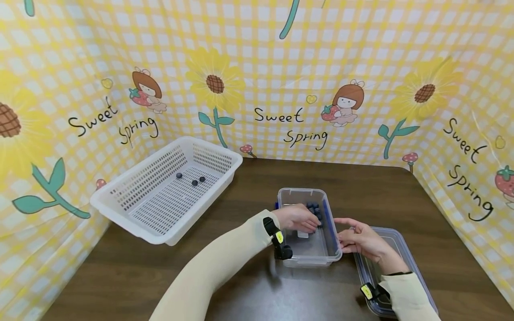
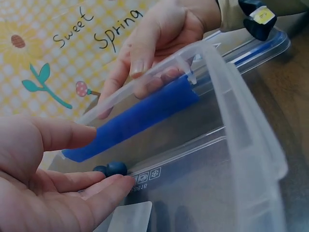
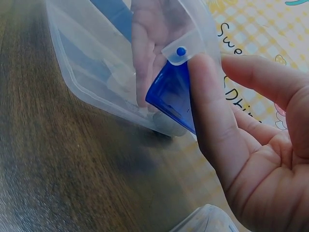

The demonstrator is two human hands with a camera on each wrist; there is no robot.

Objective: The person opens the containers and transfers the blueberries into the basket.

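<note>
A clear plastic box (image 1: pixel 307 261) with blue side latches stands on the table, its top uncovered. My left hand (image 1: pixel 299 218) reaches down into it, thumb apart from the other fingers. Several blueberries (image 1: pixel 314 207) lie along the box's far right side. In the left wrist view two blueberries (image 2: pixel 116 168) sit right by my left fingertips; I see no firm grip on them. Outside the box, my right hand (image 1: pixel 363 240) touches its right wall at the blue latch (image 3: pixel 173 94), its index finger extended along the side.
At the left stands a white slotted basket (image 1: pixel 168 238) with three blueberries (image 1: pixel 194 183) in it. A clear lid-like piece (image 1: pixel 395 236) with a bluish edge lies under my right forearm. Inside the box is a small white rectangle (image 2: pixel 131 217). Patterned cloth (image 1: pixel 289 89) surrounds the dark table.
</note>
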